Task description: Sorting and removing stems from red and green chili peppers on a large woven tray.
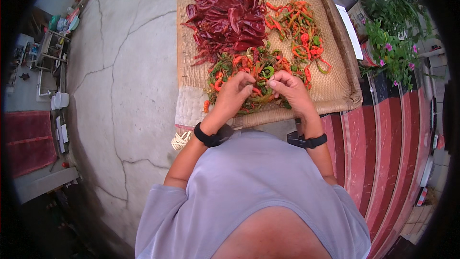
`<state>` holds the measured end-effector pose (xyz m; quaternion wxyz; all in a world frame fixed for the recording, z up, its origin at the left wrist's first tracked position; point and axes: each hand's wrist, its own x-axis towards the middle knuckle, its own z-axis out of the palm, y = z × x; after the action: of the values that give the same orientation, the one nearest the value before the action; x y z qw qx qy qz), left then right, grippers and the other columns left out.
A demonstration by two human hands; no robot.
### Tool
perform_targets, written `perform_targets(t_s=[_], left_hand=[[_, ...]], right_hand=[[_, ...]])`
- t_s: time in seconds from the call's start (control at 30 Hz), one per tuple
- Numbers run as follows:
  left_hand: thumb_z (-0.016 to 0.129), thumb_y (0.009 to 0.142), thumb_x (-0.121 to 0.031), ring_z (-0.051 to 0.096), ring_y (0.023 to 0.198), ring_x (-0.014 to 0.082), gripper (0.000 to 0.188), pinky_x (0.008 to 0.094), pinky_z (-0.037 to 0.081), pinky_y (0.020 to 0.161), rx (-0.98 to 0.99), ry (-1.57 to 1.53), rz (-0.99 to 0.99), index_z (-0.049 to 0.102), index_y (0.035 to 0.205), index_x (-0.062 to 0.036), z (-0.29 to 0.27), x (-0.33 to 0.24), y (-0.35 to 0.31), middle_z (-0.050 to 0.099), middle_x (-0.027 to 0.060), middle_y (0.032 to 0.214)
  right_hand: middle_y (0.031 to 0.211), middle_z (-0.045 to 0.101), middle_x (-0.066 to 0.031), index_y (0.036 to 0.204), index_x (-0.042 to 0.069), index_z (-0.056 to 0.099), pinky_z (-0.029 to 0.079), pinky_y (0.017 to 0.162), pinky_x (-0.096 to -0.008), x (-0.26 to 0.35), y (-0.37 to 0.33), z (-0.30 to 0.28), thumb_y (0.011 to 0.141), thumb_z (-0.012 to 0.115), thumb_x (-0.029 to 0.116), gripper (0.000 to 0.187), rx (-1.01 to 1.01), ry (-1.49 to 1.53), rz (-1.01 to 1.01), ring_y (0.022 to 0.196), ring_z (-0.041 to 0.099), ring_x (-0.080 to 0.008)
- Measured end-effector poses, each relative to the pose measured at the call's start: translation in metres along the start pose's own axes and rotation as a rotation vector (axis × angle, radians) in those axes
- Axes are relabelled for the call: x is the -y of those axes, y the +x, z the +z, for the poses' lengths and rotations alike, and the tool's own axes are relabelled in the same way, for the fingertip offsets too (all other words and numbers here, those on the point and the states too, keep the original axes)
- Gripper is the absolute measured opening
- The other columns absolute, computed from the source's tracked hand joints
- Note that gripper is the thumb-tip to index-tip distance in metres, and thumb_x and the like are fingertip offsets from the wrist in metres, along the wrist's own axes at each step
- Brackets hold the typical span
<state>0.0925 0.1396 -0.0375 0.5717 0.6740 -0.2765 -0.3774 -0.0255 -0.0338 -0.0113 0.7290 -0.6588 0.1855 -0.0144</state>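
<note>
My left hand (pixel 234 94) is over the near pile of mixed chili peppers (pixel 223 74), its fingers curled in toward the thumb. Whatever lies between those fingertips is too small to make out. Facing it, my right hand (pixel 292 92) has thumb and forefinger pinched together close to a curled green chili pepper (pixel 268 72); I cannot tell what the pinch holds. The pile mixes red, orange and green peppers with withered stems. Beyond it is a large heap of dark red dried chili peppers (pixel 227 17). Thinner red and green peppers (pixel 304 33) are spread to the right.
The peppers lie on a woven mat tray (pixel 335 69) with a raised rim. Red striped steps (pixel 364 144) lie at its right, with pink-flowered plants (pixel 390 50) beyond. Cracked concrete floor (pixel 139 86) stretches left, toward a shelf (pixel 50 64) and white buckets (pixel 60 100).
</note>
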Motion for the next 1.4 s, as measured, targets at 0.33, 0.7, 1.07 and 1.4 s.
perform_targets(t_s=[0.33, 0.7, 1.07, 1.4], left_hand=[[0.063, 0.087, -0.029, 0.043, 0.119, 0.0304, 0.028, 0.0415, 0.028, 0.102, -0.075, 0.743, 0.545, 0.063, 0.105, -0.0079, 0.002, 0.003, -0.011, 0.054, 0.01, 0.121], [0.064, 0.083, -0.007, 0.047, 0.108, 0.0264, 0.075, 0.0394, 0.032, 0.099, -0.038, 0.468, 0.321, 0.028, 0.148, -0.0168, -0.006, -0.007, -0.022, 0.058, 0.01, 0.117], [0.065, 0.084, -0.037, 0.036, 0.124, 0.0391, 0.063, 0.0516, 0.029, 0.1, -0.524, 0.954, 0.076, 0.042, 0.138, -0.0149, -0.038, 0.052, -0.016, 0.041, 0.0194, 0.135], [0.054, 0.088, -0.053, 0.035, 0.123, 0.0402, 0.07, 0.0523, 0.03, 0.1, -0.367, 0.795, -0.127, 0.035, 0.143, -0.0143, -0.036, 0.07, -0.008, 0.036, 0.02, 0.14]], right_hand=[[0.086, 0.063, -0.0007, 0.095, 0.006, 0.062, 0.05, 0.068, -0.0228, 0.003, 0.002, 0.002, 0.091, 0.062, 0.018, 0.013, -0.009, 0.133, -0.048, 0.072, 0.061, -0.0091], [0.082, 0.061, -0.0033, 0.093, 0.008, 0.058, 0.049, 0.068, -0.0245, 0.032, 0.016, -0.057, 0.095, 0.056, 0.028, 0.021, -0.224, 0.191, -0.147, 0.071, 0.059, -0.01], [0.105, 0.062, -0.0215, 0.108, 0.0, 0.06, 0.044, 0.089, -0.0441, -0.064, 0.045, -0.142, 0.089, 0.051, 0.05, 0.054, -0.417, -1.006, 0.201, 0.102, 0.058, -0.039], [0.108, 0.058, -0.0304, 0.103, -0.008, 0.056, 0.042, 0.086, -0.0436, -0.067, 0.065, -0.077, 0.091, 0.047, 0.05, 0.06, -0.308, -0.799, 0.312, 0.098, 0.057, -0.0396]])
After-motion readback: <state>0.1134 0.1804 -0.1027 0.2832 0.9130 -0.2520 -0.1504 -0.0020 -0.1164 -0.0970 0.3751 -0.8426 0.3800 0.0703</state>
